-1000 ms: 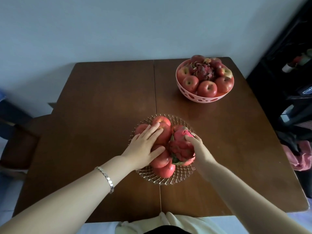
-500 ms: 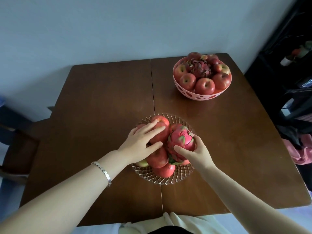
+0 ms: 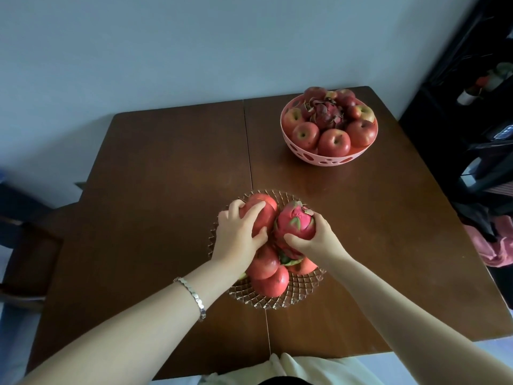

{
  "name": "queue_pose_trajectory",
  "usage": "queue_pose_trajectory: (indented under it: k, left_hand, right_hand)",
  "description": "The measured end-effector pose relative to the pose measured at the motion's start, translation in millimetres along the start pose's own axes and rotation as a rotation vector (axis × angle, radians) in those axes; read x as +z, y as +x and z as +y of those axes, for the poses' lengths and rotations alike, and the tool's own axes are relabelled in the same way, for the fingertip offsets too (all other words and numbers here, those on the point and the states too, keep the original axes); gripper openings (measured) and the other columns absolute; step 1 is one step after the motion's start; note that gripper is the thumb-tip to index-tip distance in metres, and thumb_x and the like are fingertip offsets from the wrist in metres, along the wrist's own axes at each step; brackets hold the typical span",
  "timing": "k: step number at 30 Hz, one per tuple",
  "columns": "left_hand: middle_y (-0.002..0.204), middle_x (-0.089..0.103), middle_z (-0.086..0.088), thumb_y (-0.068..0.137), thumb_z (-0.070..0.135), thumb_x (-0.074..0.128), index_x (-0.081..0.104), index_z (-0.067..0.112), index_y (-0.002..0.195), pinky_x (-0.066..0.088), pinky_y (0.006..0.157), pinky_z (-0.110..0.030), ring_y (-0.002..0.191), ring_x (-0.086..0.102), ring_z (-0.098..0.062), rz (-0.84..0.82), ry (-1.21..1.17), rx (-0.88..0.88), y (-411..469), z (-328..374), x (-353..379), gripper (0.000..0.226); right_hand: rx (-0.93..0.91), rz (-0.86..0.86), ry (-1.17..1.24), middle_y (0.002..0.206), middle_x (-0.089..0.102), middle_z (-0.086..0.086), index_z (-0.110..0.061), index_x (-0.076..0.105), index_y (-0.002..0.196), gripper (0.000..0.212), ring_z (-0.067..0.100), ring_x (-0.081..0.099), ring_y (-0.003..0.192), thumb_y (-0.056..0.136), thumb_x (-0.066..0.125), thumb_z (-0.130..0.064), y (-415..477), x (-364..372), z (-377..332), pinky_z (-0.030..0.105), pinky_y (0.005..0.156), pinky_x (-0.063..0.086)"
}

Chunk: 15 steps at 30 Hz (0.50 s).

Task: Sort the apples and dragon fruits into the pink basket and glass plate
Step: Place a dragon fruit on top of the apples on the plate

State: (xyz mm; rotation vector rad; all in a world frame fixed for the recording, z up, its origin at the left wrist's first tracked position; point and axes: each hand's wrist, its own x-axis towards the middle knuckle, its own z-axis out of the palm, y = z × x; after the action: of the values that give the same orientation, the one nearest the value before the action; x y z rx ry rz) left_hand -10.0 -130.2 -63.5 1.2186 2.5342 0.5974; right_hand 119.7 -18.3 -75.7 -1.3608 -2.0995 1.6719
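Note:
A cut-glass plate (image 3: 302,297) near the table's front holds several red apples (image 3: 270,282) and a pink dragon fruit (image 3: 295,222). My right hand (image 3: 315,241) grips the dragon fruit from its right side and lifts it above the pile. My left hand (image 3: 237,236) lies on the top apple (image 3: 262,211) with fingers curled over it. A pink basket (image 3: 327,159) at the far right holds several apples around a dark dragon fruit (image 3: 326,113).
The brown wooden table (image 3: 166,190) has a seam down its middle. A dark chair (image 3: 25,245) stands at the left. Dark shelves and pink cloth (image 3: 497,245) crowd the right side. A pale garment (image 3: 291,370) lies at the near edge.
My right hand has closed around the dragon fruit and raised it off the pile. My left hand has shifted up onto the top apple.

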Motion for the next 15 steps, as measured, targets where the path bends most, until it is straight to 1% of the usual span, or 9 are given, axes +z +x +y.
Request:
queue_pose_trajectory:
  k: [2, 5, 6, 7, 8, 9, 12, 13, 15]
  left_hand:
    - [0.143, 0.031, -0.007, 0.093, 0.03, 0.054, 0.04, 0.032, 0.141, 0.04, 0.102, -0.035, 0.127, 0.032, -0.027, -0.022, 0.022, 0.036, 0, -1, -2, 0.05]
    - [0.14, 0.033, -0.005, 0.095, 0.031, 0.049, 0.04, 0.032, 0.14, 0.042, 0.099, -0.034, 0.126, 0.036, -0.025, -0.046, -0.033, 0.059, -1, -8, -7, 0.046]
    - [0.137, 0.035, -0.004, 0.096, 0.031, 0.047, 0.04, 0.032, 0.14, 0.042, 0.098, -0.033, 0.124, 0.038, -0.024, -0.038, -0.101, 0.036, -1, -9, -9, 0.045]
    - [0.135, 0.036, -0.004, 0.096, 0.032, 0.047, 0.039, 0.032, 0.14, 0.042, 0.1, -0.034, 0.123, 0.04, -0.023, -0.02, -0.185, -0.013, 0, -11, -10, 0.046]
    - [0.138, 0.034, -0.005, 0.095, 0.037, 0.049, 0.035, 0.032, 0.142, 0.04, 0.103, -0.036, 0.126, 0.039, -0.024, -0.004, -0.267, -0.091, 2, -13, -10, 0.05]
    - [0.144, 0.028, -0.007, 0.092, 0.044, 0.051, 0.028, 0.033, 0.145, 0.036, 0.107, -0.039, 0.131, 0.035, -0.025, -0.007, -0.331, -0.202, 6, -14, -10, 0.06]
    - [0.159, 0.002, -0.01, 0.076, 0.066, 0.059, 0.003, 0.029, 0.151, 0.023, 0.114, -0.052, 0.144, 0.017, -0.035, -0.163, -0.451, -0.633, 17, -20, -12, 0.101]
    - [0.159, 0.003, -0.012, 0.072, 0.07, 0.06, 0.0, 0.027, 0.152, 0.022, 0.113, -0.054, 0.144, 0.016, -0.036, -0.234, -0.487, -0.742, 19, -23, -12, 0.109]
    - [0.158, 0.013, -0.013, 0.064, 0.076, 0.061, 0.005, 0.026, 0.152, 0.024, 0.112, -0.057, 0.142, 0.021, -0.037, -0.34, -0.561, -0.841, 23, -30, -10, 0.116]
  right_hand:
    - [0.043, -0.053, -0.075, 0.133, 0.038, 0.008, -0.015, 0.032, 0.137, 0.081, 0.023, 0.045, 0.121, 0.072, 0.076, -0.035, 2, -2, -2, 0.029, 0.097, 0.042]
    - [0.077, -0.194, 0.053, 0.14, 0.038, 0.005, -0.025, 0.033, 0.138, 0.104, 0.021, 0.041, 0.128, 0.054, 0.072, -0.071, -2, -15, -1, 0.038, 0.108, 0.037]
    - [0.077, -0.154, 0.128, 0.145, 0.036, 0.006, -0.026, 0.034, 0.14, 0.104, 0.022, 0.039, 0.131, 0.055, 0.065, -0.077, -2, -21, -1, 0.041, 0.111, 0.033]
    - [0.084, -0.077, 0.186, 0.149, 0.031, 0.006, -0.026, 0.032, 0.142, 0.095, 0.022, 0.035, 0.135, 0.065, 0.058, -0.075, 0, -28, -1, 0.042, 0.113, 0.029]
    - [0.107, 0.0, 0.225, 0.154, 0.024, 0.005, -0.028, 0.028, 0.144, 0.085, 0.022, 0.029, 0.138, 0.075, 0.053, -0.07, 2, -34, 1, 0.042, 0.114, 0.025]
    - [0.165, 0.034, 0.231, 0.156, 0.016, 0.004, -0.03, 0.022, 0.146, 0.084, 0.024, 0.024, 0.141, 0.077, 0.049, -0.069, 6, -39, 4, 0.046, 0.113, 0.021]
    - [0.405, -0.13, 0.236, 0.159, 0.007, 0.002, -0.034, 0.0, 0.148, 0.123, 0.03, 0.017, 0.144, 0.047, 0.051, -0.083, 14, -40, 12, 0.06, 0.112, 0.013]
    - [0.47, -0.207, 0.256, 0.159, 0.01, 0.004, -0.034, -0.002, 0.148, 0.133, 0.033, 0.022, 0.142, 0.039, 0.055, -0.085, 15, -36, 12, 0.065, 0.11, 0.016]
    - [0.513, -0.292, 0.314, 0.156, 0.022, 0.006, -0.035, 0.008, 0.147, 0.139, 0.036, 0.035, 0.136, 0.031, 0.062, -0.089, 19, -30, 19, 0.07, 0.103, 0.023]
